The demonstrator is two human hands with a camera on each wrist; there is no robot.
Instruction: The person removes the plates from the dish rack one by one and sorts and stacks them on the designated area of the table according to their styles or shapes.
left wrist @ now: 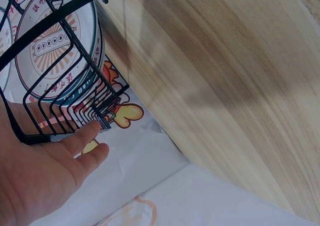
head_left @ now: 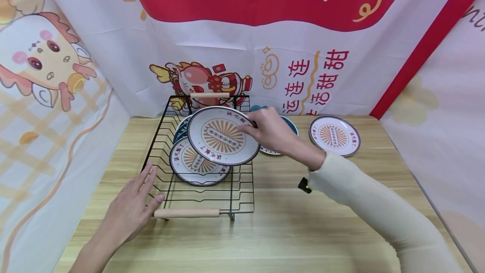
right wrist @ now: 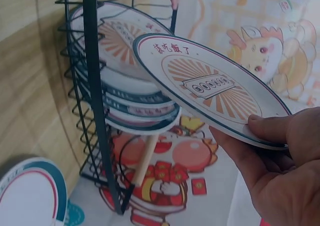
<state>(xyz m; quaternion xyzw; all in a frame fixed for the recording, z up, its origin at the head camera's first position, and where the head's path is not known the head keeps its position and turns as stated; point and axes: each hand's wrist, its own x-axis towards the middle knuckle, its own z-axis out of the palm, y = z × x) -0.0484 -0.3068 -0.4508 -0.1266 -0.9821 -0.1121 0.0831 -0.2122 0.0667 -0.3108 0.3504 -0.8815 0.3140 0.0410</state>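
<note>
A white plate with an orange sunburst and a dark rim (head_left: pixel 223 136) is pinched at its right edge by my right hand (head_left: pixel 273 132), thumb on top. It hangs tilted over the black wire dish rack (head_left: pixel 242 212). Inside the rack, another sunburst plate (head_left: pixel 198 163) leans in the slots, with several more plates behind it (right wrist: pixel 125 93) in the right wrist view. My left hand (head_left: pixel 130 205) touches the rack's front left corner with fingers extended, beside the front wooden handle (head_left: pixel 187 213). In the left wrist view that hand (left wrist: pixel 55 171) lies along the wire frame.
Right of the rack, a teal-rimmed plate (head_left: pixel 289 125) lies partly hidden behind my right hand. Farther right, another sunburst plate (head_left: pixel 334 136) rests on the wooden table (head_left: pixel 303 231). Printed cloth (head_left: pixel 212 37) hangs along the back and both sides.
</note>
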